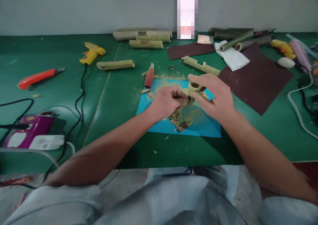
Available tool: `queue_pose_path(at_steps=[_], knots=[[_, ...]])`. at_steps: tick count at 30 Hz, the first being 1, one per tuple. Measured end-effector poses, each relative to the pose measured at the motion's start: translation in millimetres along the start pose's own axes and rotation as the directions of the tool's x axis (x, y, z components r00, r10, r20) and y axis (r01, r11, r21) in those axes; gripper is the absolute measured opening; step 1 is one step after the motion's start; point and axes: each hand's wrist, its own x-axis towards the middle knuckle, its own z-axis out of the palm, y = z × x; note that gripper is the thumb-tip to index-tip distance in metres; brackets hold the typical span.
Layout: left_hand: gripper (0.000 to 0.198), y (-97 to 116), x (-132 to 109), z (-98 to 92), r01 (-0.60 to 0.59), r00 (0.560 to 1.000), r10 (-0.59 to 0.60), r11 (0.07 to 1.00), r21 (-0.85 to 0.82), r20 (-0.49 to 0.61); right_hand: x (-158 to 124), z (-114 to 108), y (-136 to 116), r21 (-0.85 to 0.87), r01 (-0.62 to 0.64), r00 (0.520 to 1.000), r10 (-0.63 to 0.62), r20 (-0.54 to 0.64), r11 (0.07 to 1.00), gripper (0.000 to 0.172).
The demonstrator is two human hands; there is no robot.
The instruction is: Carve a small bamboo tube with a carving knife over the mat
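Observation:
My right hand (217,97) is closed around a short bamboo tube (192,90), its round open end facing up toward me. Against the side of that tube, my left hand (166,101) has its fingers pinched together; whatever they hold is hidden. Both hands are above a blue sheet (208,127) strewn with bamboo shavings (191,114) and small cut chips (183,126). Left of the sheet's far edge lies a short red-handled blade tool (149,77). Beyond my right hand rests a notched bamboo length (201,66).
Several bamboo pieces (146,44) lie along the wall. At left are a yellow glue gun (92,53), an orange cutter (37,78) and a purple power strip (32,130) with cables. Dark sandpaper sheets (263,79), a white cloth (233,58) and a second yellow tool (283,48) lie right.

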Motion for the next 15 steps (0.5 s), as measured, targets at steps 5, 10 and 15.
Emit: queue_pose_path(at_steps=[5, 10, 15], knots=[[0.029, 3.4, -0.4, 0.6, -0.059, 0.995, 0.059, 0.998, 0.0, -0.083, 0.4, -0.2, -0.3, -0.007, -0.018, 1.0, 0.018, 0.009, 1.0, 0.038], [0.02, 2.3, -2.7, 1.0, -0.073, 0.997, 0.074, 0.994, 0.082, -0.009, 0.3, -0.8, -1.3, 0.001, -0.047, 0.999, 0.047, 0.027, 0.999, 0.038], [0.023, 3.3, -0.7, -1.4, -0.144, 0.984, 0.152, 0.986, 0.089, -0.089, -0.7, 0.3, 0.2, 0.007, -0.029, 0.999, 0.029, 0.014, 1.0, 0.039]])
